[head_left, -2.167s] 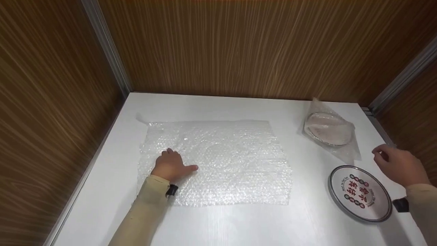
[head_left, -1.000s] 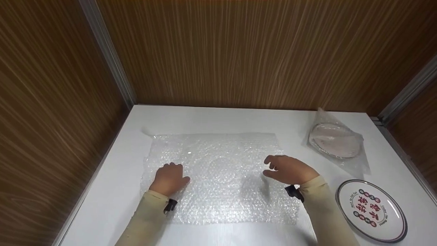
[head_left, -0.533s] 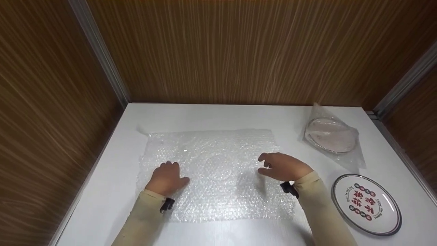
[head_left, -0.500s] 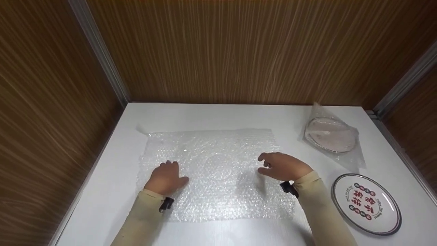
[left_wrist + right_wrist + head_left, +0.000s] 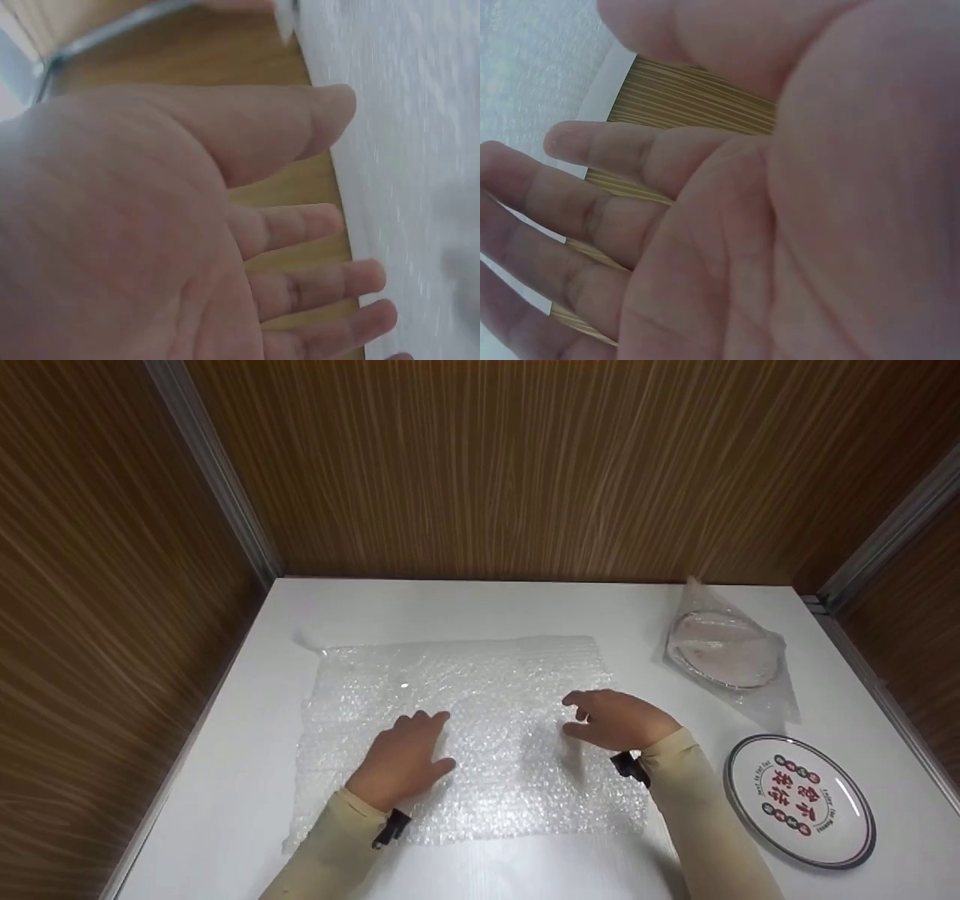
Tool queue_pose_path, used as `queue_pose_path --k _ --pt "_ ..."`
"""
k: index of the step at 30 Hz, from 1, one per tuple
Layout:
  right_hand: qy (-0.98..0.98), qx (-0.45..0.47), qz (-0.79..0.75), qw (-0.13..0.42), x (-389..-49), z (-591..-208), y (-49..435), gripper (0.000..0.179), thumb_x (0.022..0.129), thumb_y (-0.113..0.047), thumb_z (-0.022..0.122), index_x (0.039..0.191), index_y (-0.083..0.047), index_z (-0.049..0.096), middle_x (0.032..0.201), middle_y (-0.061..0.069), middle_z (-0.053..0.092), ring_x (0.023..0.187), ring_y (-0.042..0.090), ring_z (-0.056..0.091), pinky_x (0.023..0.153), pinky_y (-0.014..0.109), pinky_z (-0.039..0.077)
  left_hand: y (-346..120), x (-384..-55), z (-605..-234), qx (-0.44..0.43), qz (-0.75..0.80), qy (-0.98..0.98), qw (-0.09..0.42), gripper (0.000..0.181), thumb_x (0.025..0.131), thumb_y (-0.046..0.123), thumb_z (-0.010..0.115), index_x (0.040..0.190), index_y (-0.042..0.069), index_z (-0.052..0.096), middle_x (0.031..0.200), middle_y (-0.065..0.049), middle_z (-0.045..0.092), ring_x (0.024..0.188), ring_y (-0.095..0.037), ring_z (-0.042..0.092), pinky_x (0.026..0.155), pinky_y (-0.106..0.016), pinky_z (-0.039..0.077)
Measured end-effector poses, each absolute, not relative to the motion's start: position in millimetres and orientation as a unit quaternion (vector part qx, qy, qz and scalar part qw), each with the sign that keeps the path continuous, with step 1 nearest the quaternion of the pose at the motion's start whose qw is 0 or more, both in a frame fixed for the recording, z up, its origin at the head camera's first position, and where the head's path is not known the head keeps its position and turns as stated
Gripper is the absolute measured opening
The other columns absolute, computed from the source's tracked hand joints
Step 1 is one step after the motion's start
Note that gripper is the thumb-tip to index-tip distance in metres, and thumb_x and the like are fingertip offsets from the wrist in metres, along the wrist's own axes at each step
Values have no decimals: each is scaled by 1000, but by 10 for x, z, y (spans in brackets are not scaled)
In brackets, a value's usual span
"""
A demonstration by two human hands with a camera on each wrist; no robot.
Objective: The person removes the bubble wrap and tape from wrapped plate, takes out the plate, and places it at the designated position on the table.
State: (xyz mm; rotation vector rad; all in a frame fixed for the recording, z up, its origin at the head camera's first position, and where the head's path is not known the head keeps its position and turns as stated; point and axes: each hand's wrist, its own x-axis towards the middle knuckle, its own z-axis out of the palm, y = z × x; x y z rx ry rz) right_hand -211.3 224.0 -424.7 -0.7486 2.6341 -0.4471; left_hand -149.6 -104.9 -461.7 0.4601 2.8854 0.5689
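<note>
A sheet of clear bubble wrap lies flat across the middle of the white table. My left hand hovers low over its left half, fingers spread and thumb apart; the left wrist view shows a bare palm. Over the right half my right hand hangs with loosely bent fingers, and its palm in the right wrist view holds nothing. Right of my right forearm lies a round white plate with a dark rim and red printed characters. Behind it sits another plate wrapped in bubble wrap.
Brown wood-grain panels stand at the back and both sides of the table, with metal strips at the corners. A thin loose tail of wrap sticks out at the sheet's far left corner.
My right hand came left from beside the printed plate to above the bubble wrap, then stayed there. My left hand has just shifted right across the sheet, its fingers spreading.
</note>
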Motion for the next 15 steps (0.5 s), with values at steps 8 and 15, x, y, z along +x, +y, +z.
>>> queue_pose_path --k 8,15 --pt "933 -265 -157 188 -2108 -4278 2221 47 100 -27 62 139 0 59 110 15 72 105 32 68 95 53 52 -507 -1322 -4740 123 86 983 108 92 88 65 70 154 5 46 143 -29 51 120 -41 56 79 -48 57" --pt "930 -271 -159 189 -2121 -4260 2212 47 100 -26 61 138 1 59 112 18 72 107 35 68 96 54 52 -421 -1285 -4787 100 39 990 97 95 81 64 76 152 7 49 138 -26 56 114 -37 60 76 -46 57"
